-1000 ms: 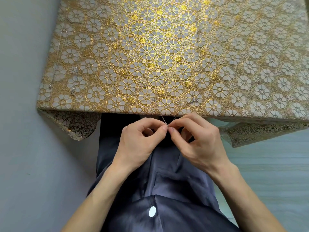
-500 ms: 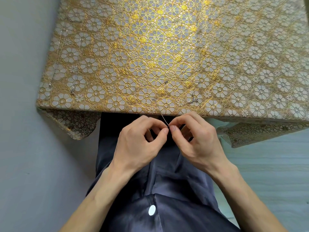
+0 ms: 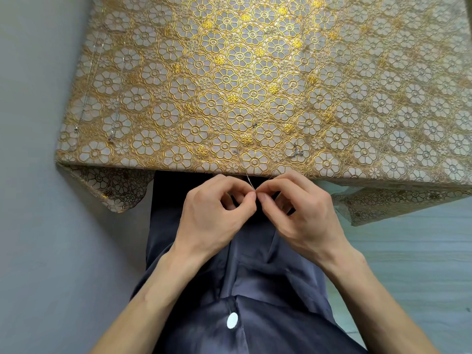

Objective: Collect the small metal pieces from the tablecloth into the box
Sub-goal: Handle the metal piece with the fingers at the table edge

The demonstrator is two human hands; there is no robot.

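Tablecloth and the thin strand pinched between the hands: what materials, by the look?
The tablecloth looks like lace-patterned vinyl or coated fabric: raised gold flowers, glossy sheen, see-through mesh at the overhang. The strand seems a fine silvery metal chain: thin, glinting, draped limp over the cloth's edge; links too small to confirm.

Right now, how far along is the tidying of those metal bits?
Nothing visibly collected; no box in view. The left hand and right hand pinch a thin silver chain trailing off the gold floral tablecloth. Several small silver pieces lie on it, uncollected.
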